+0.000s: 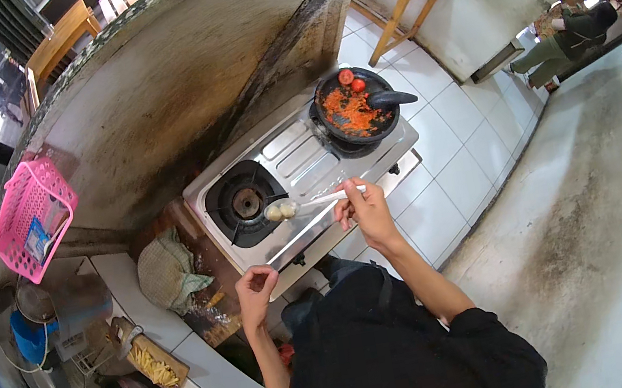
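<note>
My right hand [368, 213] is closed on the handle of a pale spoon [316, 200], held over the front of the stove. Its bowl holds several whitish pieces [279, 211], too small to name surely. My left hand [255, 287] pinches one end of a thin, pale, stick-like utensil [298, 239], which slants up toward my right hand; its far end is hard to make out. Beyond my right hand, a dark stone mortar [340, 136] sits on the stove's right side, with red-orange ground paste [347, 112], tomato pieces [352, 82] and a dark pestle [391, 99] in it.
The steel two-burner stove [296, 155] has a bare left burner [246, 201]. Left of it lie a folded cloth [166, 272] and a board with cut pale-yellow strips [153, 367]. A pink basket [22, 213] hangs on the wall. Another person [577, 38] stands far right.
</note>
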Tool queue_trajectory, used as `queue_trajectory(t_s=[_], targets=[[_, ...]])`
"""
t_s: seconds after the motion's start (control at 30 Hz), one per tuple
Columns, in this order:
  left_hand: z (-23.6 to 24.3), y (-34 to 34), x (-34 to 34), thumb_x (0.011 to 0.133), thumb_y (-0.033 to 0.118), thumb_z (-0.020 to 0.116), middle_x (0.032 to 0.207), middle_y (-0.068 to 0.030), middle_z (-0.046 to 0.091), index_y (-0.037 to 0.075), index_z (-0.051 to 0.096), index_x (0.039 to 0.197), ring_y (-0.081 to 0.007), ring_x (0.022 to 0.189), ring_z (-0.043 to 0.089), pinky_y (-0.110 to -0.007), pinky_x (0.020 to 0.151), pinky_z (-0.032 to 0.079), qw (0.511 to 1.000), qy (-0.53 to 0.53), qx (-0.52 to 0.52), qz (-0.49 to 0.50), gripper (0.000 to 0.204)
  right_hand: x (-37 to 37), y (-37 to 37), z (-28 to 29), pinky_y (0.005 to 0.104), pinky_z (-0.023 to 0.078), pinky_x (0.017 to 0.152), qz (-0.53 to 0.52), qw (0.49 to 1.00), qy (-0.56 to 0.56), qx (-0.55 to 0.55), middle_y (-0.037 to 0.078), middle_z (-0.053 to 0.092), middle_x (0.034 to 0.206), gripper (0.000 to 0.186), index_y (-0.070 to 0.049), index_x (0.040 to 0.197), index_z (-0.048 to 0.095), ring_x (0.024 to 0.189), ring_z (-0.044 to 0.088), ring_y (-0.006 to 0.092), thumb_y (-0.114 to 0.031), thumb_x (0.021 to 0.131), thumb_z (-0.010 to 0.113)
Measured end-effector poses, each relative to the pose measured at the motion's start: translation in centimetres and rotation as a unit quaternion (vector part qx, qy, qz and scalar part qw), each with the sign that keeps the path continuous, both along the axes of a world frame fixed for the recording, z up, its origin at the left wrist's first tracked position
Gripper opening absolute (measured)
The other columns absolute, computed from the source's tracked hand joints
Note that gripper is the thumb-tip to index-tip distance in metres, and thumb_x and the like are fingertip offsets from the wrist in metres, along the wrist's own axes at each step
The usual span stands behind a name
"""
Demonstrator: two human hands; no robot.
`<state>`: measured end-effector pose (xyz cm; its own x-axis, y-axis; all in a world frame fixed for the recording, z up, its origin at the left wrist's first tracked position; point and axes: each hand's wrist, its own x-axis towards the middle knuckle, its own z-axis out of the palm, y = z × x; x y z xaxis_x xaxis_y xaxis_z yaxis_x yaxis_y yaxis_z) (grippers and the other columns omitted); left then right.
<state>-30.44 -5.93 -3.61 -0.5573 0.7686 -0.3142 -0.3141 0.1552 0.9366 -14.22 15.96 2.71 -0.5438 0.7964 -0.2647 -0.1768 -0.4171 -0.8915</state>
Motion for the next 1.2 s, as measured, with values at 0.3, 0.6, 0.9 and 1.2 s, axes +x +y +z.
queue_trajectory(t_s=[0.3,0.6,0.9,1.2], targets=[[-1.0,0.4,0.8,0.081,0.001,0.068,0.084,0.0005,0.058,0.002,0.060,0.088,-0.0062,0.077,0.054,-0.021,0.070,0.042,0.999,0.002,-0.030,0.016,0.011,4.9,8.1,-1.9,0.0238,0.038,0.042,-0.141,0.989,-0.012,0.029,0.011,0.058,0.061,0.029,-0.002,0.094,0.053,0.044,0.050,0.0127,-0.030,0.098,0.046],[-2.1,-1.3,3.2,0.083,0.001,0.065,0.083,-0.0010,0.058,0.002,0.058,0.088,-0.0083,0.077,0.055,-0.022,0.072,0.044,0.995,-0.018,-0.081,0.064,0.009,9.3,15.8,-10.9,0.0244,0.039,0.044,-0.270,0.963,-0.002,0.013,0.011,0.057,0.063,0.027,0.001,0.099,0.052,0.047,0.050,0.0135,-0.026,0.098,0.045],[-1.4,-1.8,4.1,0.084,0.000,0.064,0.084,-0.0014,0.057,0.001,0.057,0.089,-0.0088,0.079,0.055,-0.022,0.073,0.045,0.992,-0.024,-0.094,0.085,0.008,10.7,18.0,-14.1,0.0254,0.040,0.045,-0.327,0.944,-0.027,-0.002,0.011,0.058,0.064,0.024,0.001,0.092,0.049,0.049,0.051,0.0142,-0.022,0.098,0.046],[-1.3,-1.8,4.3,0.085,0.001,0.063,0.083,-0.0013,0.057,0.001,0.057,0.090,-0.0092,0.079,0.055,-0.023,0.074,0.045,0.991,-0.027,-0.087,0.095,0.008,11.1,18.1,-13.7,0.0250,0.038,0.042,-0.327,0.935,-0.109,0.078,0.012,0.058,0.062,0.026,0.001,0.091,0.048,0.045,0.052,0.0143,-0.022,0.099,0.042]])
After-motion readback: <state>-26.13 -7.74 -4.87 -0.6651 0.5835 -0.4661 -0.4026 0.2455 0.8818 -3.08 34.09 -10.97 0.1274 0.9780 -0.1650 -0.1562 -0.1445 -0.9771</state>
